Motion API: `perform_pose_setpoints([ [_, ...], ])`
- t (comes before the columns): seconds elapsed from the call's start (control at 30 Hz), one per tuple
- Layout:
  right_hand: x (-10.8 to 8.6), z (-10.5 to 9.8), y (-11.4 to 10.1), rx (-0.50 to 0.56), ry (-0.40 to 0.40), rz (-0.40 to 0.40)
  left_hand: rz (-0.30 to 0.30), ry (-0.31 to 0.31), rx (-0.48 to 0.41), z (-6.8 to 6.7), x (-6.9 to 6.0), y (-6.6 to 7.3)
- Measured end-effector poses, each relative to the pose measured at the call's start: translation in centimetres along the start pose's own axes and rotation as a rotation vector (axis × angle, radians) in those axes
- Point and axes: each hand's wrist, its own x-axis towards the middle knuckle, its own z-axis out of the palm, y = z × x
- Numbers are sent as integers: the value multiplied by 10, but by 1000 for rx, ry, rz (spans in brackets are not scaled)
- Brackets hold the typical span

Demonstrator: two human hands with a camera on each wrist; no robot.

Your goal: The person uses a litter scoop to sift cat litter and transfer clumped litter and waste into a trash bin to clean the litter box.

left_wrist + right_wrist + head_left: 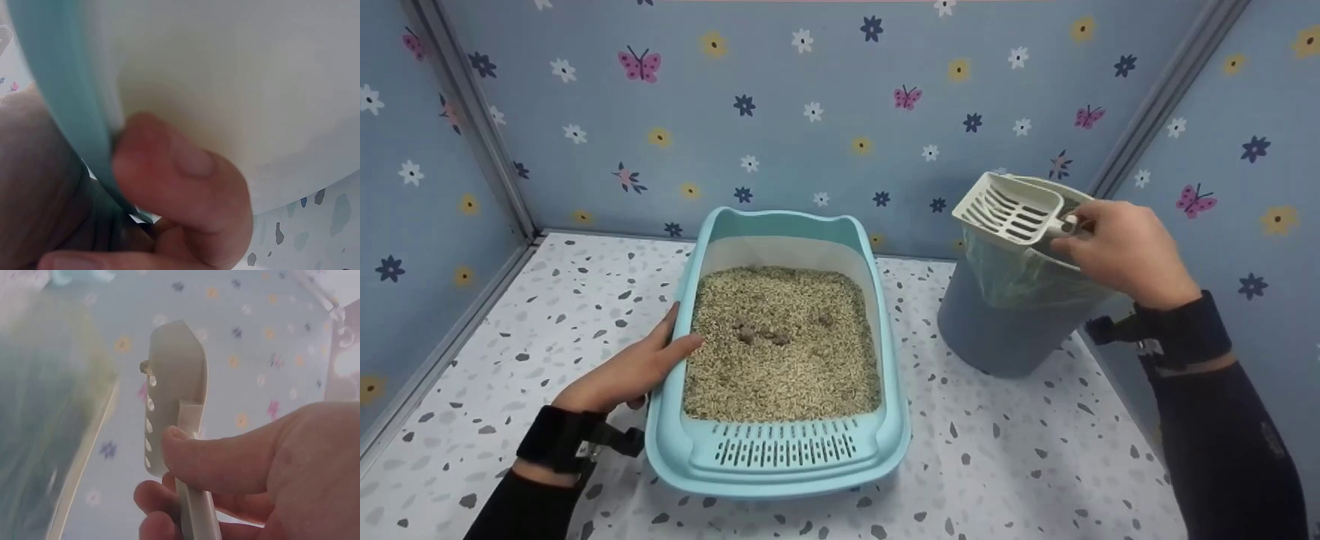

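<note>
A light blue cat litter box (894, 397) stands on the table, holding grainy beige litter (780, 379) with several dark clumps (746, 332) near its middle. My left hand (634, 364) grips its left rim, thumb over the top; the left wrist view shows curled fingers (185, 169) against the outer wall. With my right hand (1136, 251) I hold a cream slotted litter scoop (1054, 204) by its handle, over the lined bin. In the right wrist view, a small brown bit (145, 368) clings to the scoop's slotted side.
To the right of the litter box stands a grey-blue bin (997, 330) with a translucent greenish bag (997, 274) over its rim. Blue flowered panels (810, 150) enclose the back and both sides. The table (975, 450) has a white speckled top.
</note>
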Motion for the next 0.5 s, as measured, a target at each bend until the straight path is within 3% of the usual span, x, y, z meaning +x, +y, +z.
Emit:
perform_pose_setpoints([
  [0.3,-1,41,-74,17,-157,-123,-4,3,2,0,-1,2],
  [0.5,6,86,-115,-78,-212,-219,4,0,-16,0,0,1],
])
